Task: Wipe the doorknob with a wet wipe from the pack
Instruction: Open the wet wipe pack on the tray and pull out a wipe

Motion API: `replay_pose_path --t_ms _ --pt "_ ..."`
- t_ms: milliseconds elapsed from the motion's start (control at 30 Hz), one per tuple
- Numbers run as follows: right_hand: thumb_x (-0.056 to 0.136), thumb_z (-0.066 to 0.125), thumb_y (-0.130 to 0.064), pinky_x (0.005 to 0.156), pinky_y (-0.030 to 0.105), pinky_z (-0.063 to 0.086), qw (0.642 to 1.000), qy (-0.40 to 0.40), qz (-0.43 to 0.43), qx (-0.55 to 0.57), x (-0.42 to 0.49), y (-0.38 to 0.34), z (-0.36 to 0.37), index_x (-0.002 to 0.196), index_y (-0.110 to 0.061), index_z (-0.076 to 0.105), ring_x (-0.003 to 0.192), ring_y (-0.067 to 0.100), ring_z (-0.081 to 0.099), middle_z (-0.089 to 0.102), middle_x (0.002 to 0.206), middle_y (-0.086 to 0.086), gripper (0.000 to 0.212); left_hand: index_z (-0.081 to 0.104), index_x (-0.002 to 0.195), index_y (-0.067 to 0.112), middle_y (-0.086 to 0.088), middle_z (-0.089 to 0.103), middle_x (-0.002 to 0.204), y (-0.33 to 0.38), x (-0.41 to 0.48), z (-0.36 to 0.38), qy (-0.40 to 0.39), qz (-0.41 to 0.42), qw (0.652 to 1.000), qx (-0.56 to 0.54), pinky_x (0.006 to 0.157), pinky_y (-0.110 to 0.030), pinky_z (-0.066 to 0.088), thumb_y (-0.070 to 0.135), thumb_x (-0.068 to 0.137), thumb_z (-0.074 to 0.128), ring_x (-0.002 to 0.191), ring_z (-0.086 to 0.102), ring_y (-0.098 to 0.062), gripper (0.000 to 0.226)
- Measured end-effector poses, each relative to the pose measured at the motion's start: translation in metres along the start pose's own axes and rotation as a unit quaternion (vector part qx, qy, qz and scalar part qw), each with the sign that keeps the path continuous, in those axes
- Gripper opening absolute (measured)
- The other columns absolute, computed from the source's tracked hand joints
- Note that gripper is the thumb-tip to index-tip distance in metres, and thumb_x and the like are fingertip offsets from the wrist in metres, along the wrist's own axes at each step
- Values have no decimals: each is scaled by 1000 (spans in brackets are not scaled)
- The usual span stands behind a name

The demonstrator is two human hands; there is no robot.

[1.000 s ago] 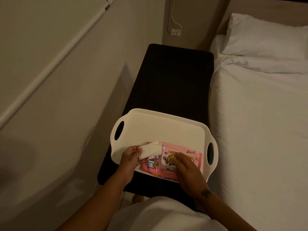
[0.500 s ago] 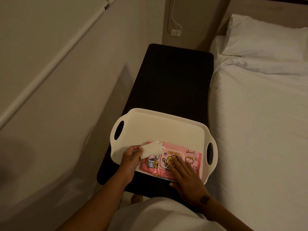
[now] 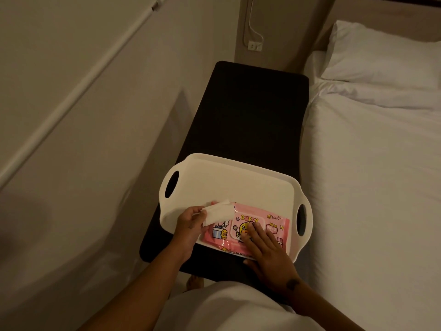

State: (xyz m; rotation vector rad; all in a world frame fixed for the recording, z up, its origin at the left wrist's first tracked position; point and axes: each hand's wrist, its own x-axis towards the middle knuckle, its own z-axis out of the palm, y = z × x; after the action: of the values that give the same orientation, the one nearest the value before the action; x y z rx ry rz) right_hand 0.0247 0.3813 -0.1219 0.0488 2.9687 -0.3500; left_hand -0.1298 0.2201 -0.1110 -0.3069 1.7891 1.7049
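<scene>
A pink wet wipe pack (image 3: 274,225) with yellow cartoon prints lies in the near half of a white handled tray (image 3: 229,182). My left hand (image 3: 189,225) pinches a folded white wet wipe (image 3: 218,212) just above the pack's left end. My right hand (image 3: 265,249) lies flat with fingers together, pressing on the pack's lid, which looks closed. No doorknob is in view.
The tray rests on a dark narrow bench (image 3: 250,111) between a pale wall (image 3: 83,139) on the left and a white bed (image 3: 372,175) with a pillow (image 3: 381,53) on the right. A wall socket (image 3: 253,46) sits beyond the bench. White clothing (image 3: 226,306) fills the bottom.
My right hand flattened from fingertips at the lid to a palm pressing it down. The left hand kept the wipe almost still.
</scene>
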Motion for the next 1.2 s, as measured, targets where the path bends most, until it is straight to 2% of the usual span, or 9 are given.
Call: replay_pose_path --t_ms 333,433,500,567,633,733,967,1067,1200 --pt "94 14 -50 108 35 -18 1000 7 -9 25 -1 -3 -2 134 -11 37 139 13 -13 31 141 12 60 54 111 2 -17 58 115 -1 -3 -1 -1 -5 1000 2 83 -39 54 14 91 51 103 59 -28 24" --pt "95 13 -50 107 32 -19 999 17 -14 34 -1 -4 -5 132 -10 43 138 21 12 38 140 14 62 55 107 5 -16 59 112 -1 -7 0 -7 -2 1000 -1 78 -37 55 15 91 51 100 60 -27 20" --pt "95 13 -50 110 29 -10 998 35 -15 48 -1 -6 -8 128 -9 49 129 33 35 47 135 15 63 56 105 7 -14 60 110 -1 -10 0 -14 3 1000 9 75 -35 55 16 91 51 99 61 -26 18" --pt "95 17 -49 107 39 25 995 52 -8 83 1 -8 -13 122 -10 55 121 37 46 55 130 14 61 57 102 9 -13 62 106 0 -14 0 -25 14 999 16 72 -32 55 16 90 51 95 62 -24 15" --pt "94 37 -41 98 49 41 984 79 28 155 6 -11 -21 118 -10 58 116 35 52 59 125 14 44 58 96 10 -13 62 103 1 -18 2 -35 20 999 3 67 -29 56 14 90 51 91 63 -23 10" --pt "87 60 -19 95 34 39 965 119 64 226 17 -13 -32 117 -11 58 113 30 53 56 126 12 32 58 92 9 -12 63 98 4 -25 8 -45 22 998 -27 59 -25 56 10 90 50 84 63 -22 8" --pt "85 61 -20 95 27 35 938 127 24 322 37 -21 -47 121 -14 51 115 13 40 48 130 4 38 63 92 11 -8 69 89 5 -46 16 -80 30 994 -70 64 -31 57 14 89 52 79 68 -19 12" --pt "84 63 -15 86 17 38 919 129 8 373 41 -20 -46 113 -12 55 104 11 47 50 115 -5 30 65 91 13 -6 69 95 -2 -56 16 -63 33 994 -80 70 -32 57 15 89 53 87 68 -18 12" --pt "78 68 -1 70 25 47 907 140 -10 398 46 -21 -44 89 -8 64 81 15 57 60 90 -4 13 64 85 15 -3 66 93 -13 -71 17 14 41 995 -95 64 -23 55 14 88 54 84 67 -11 11"
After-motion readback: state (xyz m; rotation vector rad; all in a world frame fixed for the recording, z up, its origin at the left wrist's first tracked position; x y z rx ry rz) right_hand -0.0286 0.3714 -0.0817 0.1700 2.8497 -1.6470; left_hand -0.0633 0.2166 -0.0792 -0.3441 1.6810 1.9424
